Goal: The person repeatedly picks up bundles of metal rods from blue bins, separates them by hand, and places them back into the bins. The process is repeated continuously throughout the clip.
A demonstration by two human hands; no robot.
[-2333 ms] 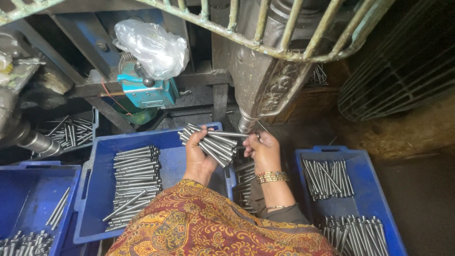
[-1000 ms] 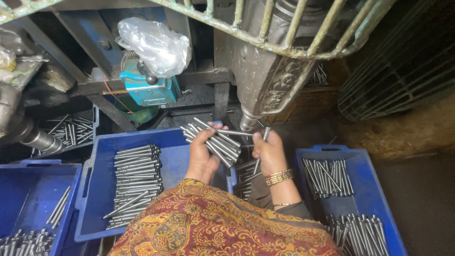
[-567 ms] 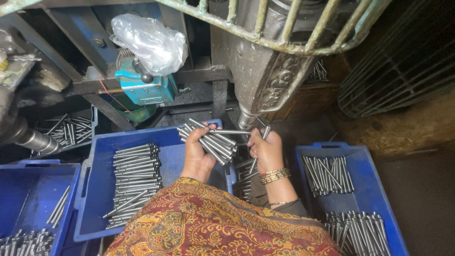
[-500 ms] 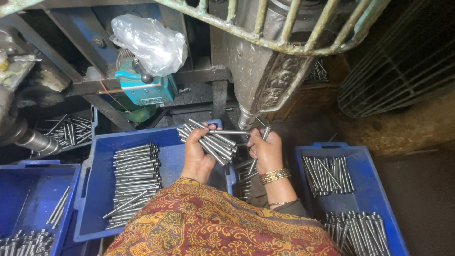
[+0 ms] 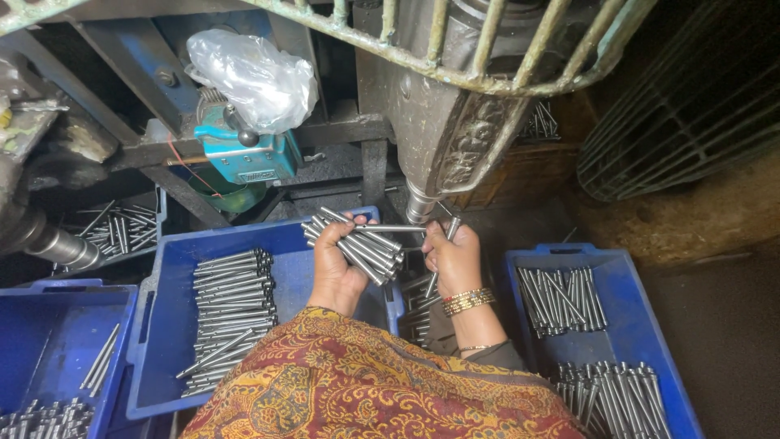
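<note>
Three blue plastic crates sit low around the person. The middle crate (image 5: pixel 175 325) holds a neat stack of long steel rods (image 5: pixel 231 313) laid side by side, all pointing the same way, their surfaces dull grey and smooth. The right crate (image 5: pixel 642 325) carries two loose heaps of similar rods (image 5: pixel 561 297), one toward its far end and one nearer the camera, lying less evenly. The left crate (image 5: pixel 57 341) is mostly bare blue plastic, with a few rods leaning at its wall and a pile of short metal pieces at the near corner. Further back on the left, a darker tray (image 5: pixel 122 232) holds scattered rods in disorder.

The left hand (image 5: pixel 337 268) is curled tightly around a thick bundle of rods (image 5: pixel 357 244), which fans out above the far rim of the middle crate. The right hand (image 5: pixel 455 256), with gold bangles (image 5: pixel 467 299) on the wrist, pinches a single rod (image 5: pixel 390 228) that lies level across the top of the bundle, and a second rod stands up between its fingers. Both hands are just below the grey cast-metal machine head (image 5: pixel 447 130), whose surface is rough and worn. A crumpled clear plastic bag (image 5: pixel 252 77) rests on a teal metal box (image 5: pixel 240 158). A patterned red and gold cloth (image 5: pixel 366 390) covers the person's lap.
</note>
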